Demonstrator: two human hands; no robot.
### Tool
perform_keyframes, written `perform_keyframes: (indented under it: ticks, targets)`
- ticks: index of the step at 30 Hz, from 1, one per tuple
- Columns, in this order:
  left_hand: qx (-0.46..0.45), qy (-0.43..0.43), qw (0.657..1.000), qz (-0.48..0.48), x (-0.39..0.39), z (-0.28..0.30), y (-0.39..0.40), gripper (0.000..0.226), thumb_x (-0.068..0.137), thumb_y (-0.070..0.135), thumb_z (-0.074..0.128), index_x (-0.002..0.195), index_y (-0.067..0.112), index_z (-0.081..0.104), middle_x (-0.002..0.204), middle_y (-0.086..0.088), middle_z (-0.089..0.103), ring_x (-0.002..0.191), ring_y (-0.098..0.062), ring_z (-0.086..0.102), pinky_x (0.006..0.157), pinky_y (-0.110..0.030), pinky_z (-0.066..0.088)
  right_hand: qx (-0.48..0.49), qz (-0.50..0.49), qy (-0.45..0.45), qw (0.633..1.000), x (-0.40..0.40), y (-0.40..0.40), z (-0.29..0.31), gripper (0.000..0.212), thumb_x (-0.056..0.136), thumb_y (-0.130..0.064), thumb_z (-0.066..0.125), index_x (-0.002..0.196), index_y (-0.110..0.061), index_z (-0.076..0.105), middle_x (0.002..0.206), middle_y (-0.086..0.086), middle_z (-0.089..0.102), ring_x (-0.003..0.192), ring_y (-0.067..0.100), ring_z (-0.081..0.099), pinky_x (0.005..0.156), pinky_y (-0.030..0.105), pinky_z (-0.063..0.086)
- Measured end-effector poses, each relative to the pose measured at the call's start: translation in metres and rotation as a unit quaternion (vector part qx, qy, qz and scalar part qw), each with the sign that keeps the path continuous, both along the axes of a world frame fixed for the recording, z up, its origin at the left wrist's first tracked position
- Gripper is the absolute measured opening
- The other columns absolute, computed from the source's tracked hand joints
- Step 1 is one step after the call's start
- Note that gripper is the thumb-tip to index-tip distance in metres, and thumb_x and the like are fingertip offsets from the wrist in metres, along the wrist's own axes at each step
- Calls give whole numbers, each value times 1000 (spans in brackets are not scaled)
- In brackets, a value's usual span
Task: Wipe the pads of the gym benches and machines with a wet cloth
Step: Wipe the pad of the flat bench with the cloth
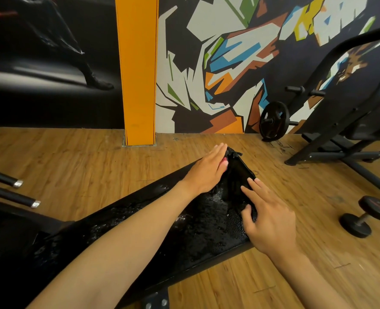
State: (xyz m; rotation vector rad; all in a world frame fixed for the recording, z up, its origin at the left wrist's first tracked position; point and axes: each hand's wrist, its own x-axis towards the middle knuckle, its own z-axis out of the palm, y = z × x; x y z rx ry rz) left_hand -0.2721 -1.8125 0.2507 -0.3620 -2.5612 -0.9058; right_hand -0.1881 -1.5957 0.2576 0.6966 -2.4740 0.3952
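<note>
Two bare forearms reach out over a black bench pad (198, 233), which runs diagonally across a wooden floor (73, 157) and shines with water droplets. At the pad's far end, the left hand (207, 170) lies flat, fingers straight, pressing on a cloth (292, 162) of which only a pink bit shows beneath. The right hand (267, 219) rests on the pad's right edge, fingers relaxed and spread, thumb touching the pad. Right of the pad lies a dumbbell (366, 216); beyond it stands an orange pillar (137, 70).
</note>
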Motion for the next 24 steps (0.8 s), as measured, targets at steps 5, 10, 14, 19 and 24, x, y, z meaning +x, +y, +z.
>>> perform_keyframes:
  ticks: [5, 10, 14, 19, 24]
  targets:
    - [37, -92, 995, -12, -8, 9, -8, 77, 106, 47, 50, 166, 22, 7, 172, 0, 9, 158, -12, 1, 127, -38, 15, 8, 0, 2, 1000, 0, 0, 1, 50, 91, -35, 42, 129, -22, 71, 145, -3, 59, 141, 11, 47, 93, 34, 56]
    - [-72, 5, 997, 9, 9, 7, 3, 57, 111, 12, 39, 163, 8, 16, 169, -10, 23, 155, -21, 22, 114, -41, 43, 11, -3, 0, 1000, 1, 0, 2, 50, 91, -36, 42, 128, -22, 71, 146, -3, 58, 141, 11, 46, 94, 35, 56]
    - [-24, 16, 999, -43, 18, -6, 11, 58, 111, 15, 39, 164, 17, 17, 170, -1, 19, 156, -8, 9, 122, -32, 29, 4, -2, 1, 1000, 1, -1, 2, 49, 91, -35, 42, 129, -21, 71, 145, -2, 59, 141, 11, 47, 96, 35, 55]
    - [-42, -11, 998, -44, -6, 6, 1, 57, 112, 29, 40, 165, 24, 18, 170, 2, 22, 157, -14, 12, 120, -41, 31, 4, -3, 7, 1000, 2, -1, 1, 49, 91, -35, 43, 128, -21, 71, 145, -2, 59, 140, 11, 47, 97, 34, 53]
    - [-4, -12, 1000, 28, -28, 10, 6, 53, 110, 11, 45, 161, 13, 30, 167, -6, 30, 156, -22, 20, 121, -47, 33, 1, -5, 10, 1000, 2, -1, 1, 48, 91, -34, 44, 128, -22, 71, 145, -3, 59, 141, 9, 46, 97, 31, 51]
